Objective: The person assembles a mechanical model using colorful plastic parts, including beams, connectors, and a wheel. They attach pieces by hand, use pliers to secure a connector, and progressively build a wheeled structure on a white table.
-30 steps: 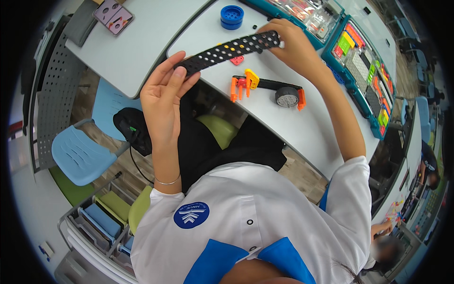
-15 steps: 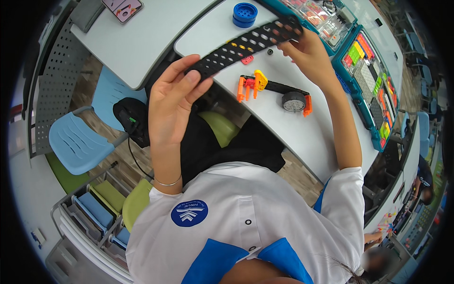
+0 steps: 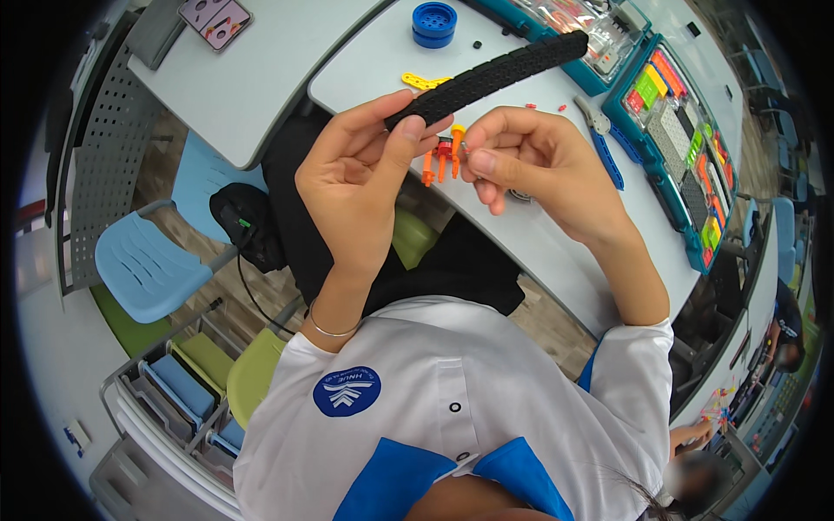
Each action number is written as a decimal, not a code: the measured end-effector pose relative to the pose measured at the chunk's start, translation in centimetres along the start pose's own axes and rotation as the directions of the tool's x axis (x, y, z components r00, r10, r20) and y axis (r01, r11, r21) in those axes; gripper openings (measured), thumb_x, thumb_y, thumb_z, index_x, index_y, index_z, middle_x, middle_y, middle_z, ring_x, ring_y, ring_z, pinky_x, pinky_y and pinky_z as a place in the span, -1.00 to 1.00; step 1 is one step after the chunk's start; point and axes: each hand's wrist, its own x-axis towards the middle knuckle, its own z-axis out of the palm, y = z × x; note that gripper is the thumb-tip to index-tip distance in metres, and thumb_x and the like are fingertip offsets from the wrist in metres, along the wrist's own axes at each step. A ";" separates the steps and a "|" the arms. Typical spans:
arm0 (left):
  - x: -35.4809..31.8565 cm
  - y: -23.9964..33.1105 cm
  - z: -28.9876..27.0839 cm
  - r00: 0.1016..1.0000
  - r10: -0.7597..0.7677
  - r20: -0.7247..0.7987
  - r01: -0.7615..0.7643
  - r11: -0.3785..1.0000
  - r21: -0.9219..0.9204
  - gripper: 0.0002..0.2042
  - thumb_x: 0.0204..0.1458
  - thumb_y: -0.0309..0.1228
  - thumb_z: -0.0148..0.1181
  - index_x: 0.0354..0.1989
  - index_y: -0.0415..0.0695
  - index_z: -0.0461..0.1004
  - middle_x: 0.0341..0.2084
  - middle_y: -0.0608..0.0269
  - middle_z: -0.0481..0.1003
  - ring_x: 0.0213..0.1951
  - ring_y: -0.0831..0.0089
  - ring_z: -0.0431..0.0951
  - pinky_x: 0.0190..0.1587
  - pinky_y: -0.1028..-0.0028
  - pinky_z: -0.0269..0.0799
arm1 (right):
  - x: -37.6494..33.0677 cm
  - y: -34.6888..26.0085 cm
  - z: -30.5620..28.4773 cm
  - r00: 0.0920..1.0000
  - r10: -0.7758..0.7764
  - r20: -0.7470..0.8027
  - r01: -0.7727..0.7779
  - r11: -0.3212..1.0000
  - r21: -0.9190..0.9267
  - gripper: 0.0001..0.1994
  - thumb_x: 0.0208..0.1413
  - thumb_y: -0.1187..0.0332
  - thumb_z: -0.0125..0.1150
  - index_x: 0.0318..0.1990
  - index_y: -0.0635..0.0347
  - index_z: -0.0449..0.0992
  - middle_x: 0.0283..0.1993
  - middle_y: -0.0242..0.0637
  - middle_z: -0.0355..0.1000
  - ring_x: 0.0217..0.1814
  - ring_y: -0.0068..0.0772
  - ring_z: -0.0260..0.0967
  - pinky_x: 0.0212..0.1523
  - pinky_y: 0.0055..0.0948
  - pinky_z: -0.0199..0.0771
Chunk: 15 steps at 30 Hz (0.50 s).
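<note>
A black rubber track (image 3: pixel 504 76) slants up to the right above the table, flattened into a long strip with its tread showing. My left hand (image 3: pixel 360 165) pinches its lower left end between thumb and fingers; the far end hangs free. My right hand (image 3: pixel 539 165) is just below the track and not touching it. Its thumb and fingertips are pressed together on something tiny that I cannot make out. Behind the fingers, orange pegs (image 3: pixel 442 161) and a yellow piece (image 3: pixel 457 130) of a small assembly show; my right hand hides the rest of it.
A blue wheel hub (image 3: pixel 433 24) and a yellow beam (image 3: pixel 421 81) lie on the table. Grey-and-blue pliers (image 3: pixel 601 139) rest beside the teal parts case (image 3: pixel 673 174), full of coloured pieces. On the left table is a phone (image 3: pixel 215 22). A blue chair (image 3: pixel 152 260) stands at left.
My right hand has let go of the track's far end and come down left, fingers now closed. The track has turned from its holed side to its tread side.
</note>
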 end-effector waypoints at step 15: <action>1.2 -0.8 -0.8 0.995 0.091 -0.028 -0.082 0.968 0.239 -0.80 0.15 -0.66 0.17 -0.04 -0.40 0.49 -0.21 0.01 0.61 -0.17 0.43 0.66 -0.13 0.58 0.57 | 0.1 0.5 -0.8 0.993 -0.040 -0.112 0.046 0.997 0.054 -0.80 0.20 0.42 0.24 -0.11 0.39 0.54 -0.29 -0.20 0.57 -0.29 -0.51 0.55 -0.18 -0.55 0.60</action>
